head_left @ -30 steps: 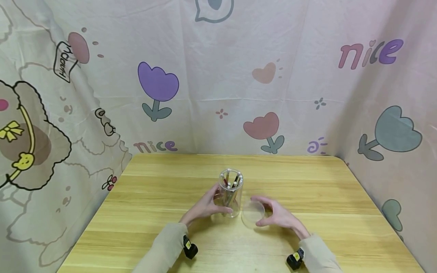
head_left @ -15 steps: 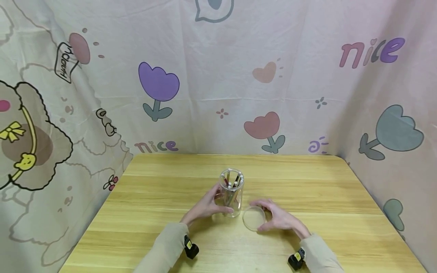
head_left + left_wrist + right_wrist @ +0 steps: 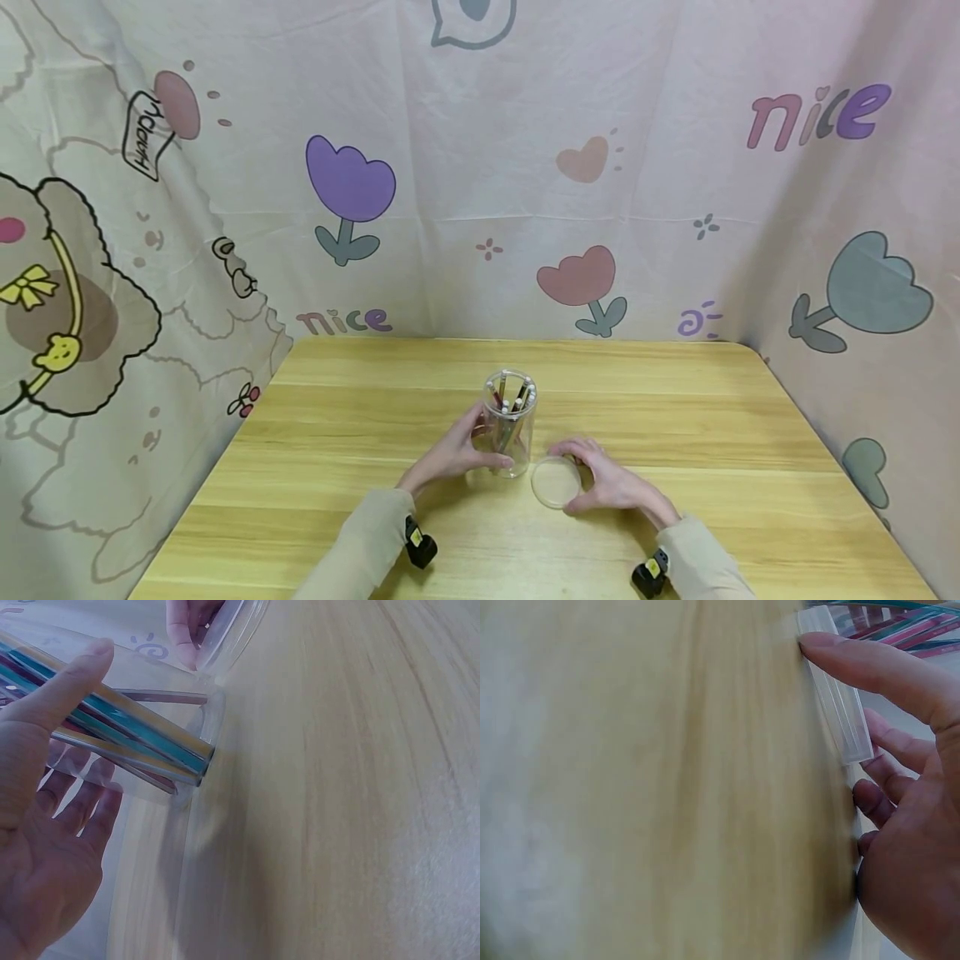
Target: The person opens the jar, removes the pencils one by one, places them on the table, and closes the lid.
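A clear cylindrical jar (image 3: 522, 454) stands upright on the wooden table. Several pencils (image 3: 142, 731) lean inside it, their white-tipped ends showing at the open mouth in the head view. My left hand (image 3: 452, 450) grips the jar from its left side, thumb across the front and fingers behind. To the right of the jar, a round translucent lid (image 3: 557, 483) lies flat on the tabletop. My right hand (image 3: 611, 483) holds the lid by its rim between thumb and fingers; in the right wrist view the thumb (image 3: 877, 664) touches the lid's upper end.
The wood-grain table (image 3: 360, 392) has its back edge against a printed curtain (image 3: 465, 167) with flowers and "nice" lettering. More curtain hangs at both sides. A small black wrist camera (image 3: 420, 546) sits by the left cuff, another (image 3: 648, 575) by the right.
The lid, blurred and seemingly tilted a second ago, came down flat, then slid slightly left. My right hand moved down with it. My left hand and the jar stayed in place.
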Tool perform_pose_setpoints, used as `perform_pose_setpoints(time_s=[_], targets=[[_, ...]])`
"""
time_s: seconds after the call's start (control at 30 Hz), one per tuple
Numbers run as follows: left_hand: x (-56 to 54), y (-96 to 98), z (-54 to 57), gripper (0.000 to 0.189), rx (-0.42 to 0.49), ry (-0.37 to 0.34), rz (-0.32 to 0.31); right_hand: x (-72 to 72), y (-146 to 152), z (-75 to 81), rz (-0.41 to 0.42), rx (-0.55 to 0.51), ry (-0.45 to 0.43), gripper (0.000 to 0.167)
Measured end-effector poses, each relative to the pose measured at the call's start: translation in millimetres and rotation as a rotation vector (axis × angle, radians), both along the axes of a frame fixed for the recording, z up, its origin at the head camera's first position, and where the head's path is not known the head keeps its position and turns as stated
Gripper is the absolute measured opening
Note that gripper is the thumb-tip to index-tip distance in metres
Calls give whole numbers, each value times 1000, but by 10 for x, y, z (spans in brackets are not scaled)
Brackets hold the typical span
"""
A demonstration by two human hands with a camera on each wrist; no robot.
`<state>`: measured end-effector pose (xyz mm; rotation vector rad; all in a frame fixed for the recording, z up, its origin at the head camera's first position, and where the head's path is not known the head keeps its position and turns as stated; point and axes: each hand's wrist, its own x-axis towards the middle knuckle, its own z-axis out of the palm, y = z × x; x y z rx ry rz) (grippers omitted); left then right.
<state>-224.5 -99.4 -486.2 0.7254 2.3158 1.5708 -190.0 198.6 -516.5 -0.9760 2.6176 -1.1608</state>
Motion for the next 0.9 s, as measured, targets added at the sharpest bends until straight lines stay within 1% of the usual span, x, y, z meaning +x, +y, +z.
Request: perform_pose_setpoints(time_s=[0.13,0.3,0.57,0.7,0.77,0.83,0.9], targets=[[1,0,10,100,0,-5,3,3,-13,-16,-22,1,6,78],[1,2,12,99,2,-12,3,2,-27,-52,-45,13,37,78],[3,-4,8,98,-1,-11,7,6,-35,-69,-37,10,72,80],[5,-6,8,98,-2,-12,11,13,-37,-59,-27,12,94,86],[5,-3,9,99,-5,-8,12,17,-29,-51,-24,8,79,90],[7,-1,10,100,-6,-6,10,21,-14,-39,-21,-6,36,94],[10,1,11,101,-9,-3,9,19,6,-24,-16,-32,-15,93]])
